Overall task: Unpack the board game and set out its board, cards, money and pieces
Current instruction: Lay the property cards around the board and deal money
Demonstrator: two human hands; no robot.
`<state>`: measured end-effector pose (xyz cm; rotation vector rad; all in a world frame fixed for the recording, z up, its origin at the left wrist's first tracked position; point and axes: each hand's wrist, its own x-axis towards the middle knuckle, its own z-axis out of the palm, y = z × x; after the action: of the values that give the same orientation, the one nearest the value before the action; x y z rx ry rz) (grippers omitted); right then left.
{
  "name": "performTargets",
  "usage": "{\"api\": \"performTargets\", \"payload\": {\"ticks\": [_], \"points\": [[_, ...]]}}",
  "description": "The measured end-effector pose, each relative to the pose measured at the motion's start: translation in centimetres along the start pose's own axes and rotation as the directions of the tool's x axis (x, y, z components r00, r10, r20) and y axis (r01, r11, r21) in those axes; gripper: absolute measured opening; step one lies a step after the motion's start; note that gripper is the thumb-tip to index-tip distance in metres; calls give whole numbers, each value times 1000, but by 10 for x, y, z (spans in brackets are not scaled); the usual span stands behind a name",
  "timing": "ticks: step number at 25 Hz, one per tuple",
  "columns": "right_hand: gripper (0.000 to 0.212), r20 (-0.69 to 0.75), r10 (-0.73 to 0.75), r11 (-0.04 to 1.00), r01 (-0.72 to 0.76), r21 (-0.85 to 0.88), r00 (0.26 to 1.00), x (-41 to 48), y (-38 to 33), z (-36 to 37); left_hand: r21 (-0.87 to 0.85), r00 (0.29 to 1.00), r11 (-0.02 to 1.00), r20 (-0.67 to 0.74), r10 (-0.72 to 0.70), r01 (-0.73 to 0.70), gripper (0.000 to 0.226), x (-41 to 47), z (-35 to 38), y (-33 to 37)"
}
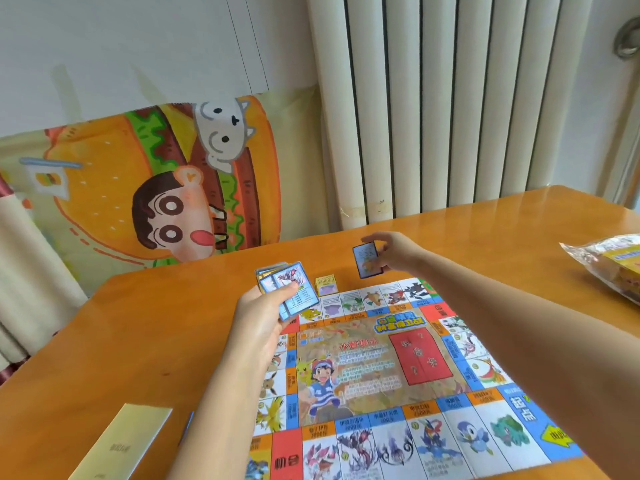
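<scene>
The colourful paper game board (388,368) lies unfolded on the wooden table (156,341). My left hand (263,317) grips a fanned stack of blue-bordered cards (287,289) above the board's far left corner. My right hand (394,251) pinches a single blue card (367,259), held upright above the table just beyond the board's far edge. A small yellow card (326,285) lies flat on the table between the two hands, touching the board's far edge.
A crinkled plastic bag with game packaging (609,261) sits at the table's right edge. A pale yellow booklet or box lid (121,445) lies at the near left. A radiator and a cartoon cloth stand behind the table.
</scene>
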<state>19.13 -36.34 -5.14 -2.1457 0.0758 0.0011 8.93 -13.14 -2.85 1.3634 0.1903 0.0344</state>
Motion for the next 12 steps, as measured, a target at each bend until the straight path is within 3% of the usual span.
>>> {"api": "performTargets", "payload": {"ticks": [5,8,12], "points": [[59,-65,65,991,-72,-111,996,28,24,15,2,999,999,-11,-52,52,14,13,-9,-15],[48,-7,72,974,-72,-214,997,32,27,15,-16,996,996,-33,-83,82,15,17,-11,-20],[46,35,80,976,-71,-206,996,30,31,14,-43,996,996,-40,-78,76,13,14,-12,-16]]}}
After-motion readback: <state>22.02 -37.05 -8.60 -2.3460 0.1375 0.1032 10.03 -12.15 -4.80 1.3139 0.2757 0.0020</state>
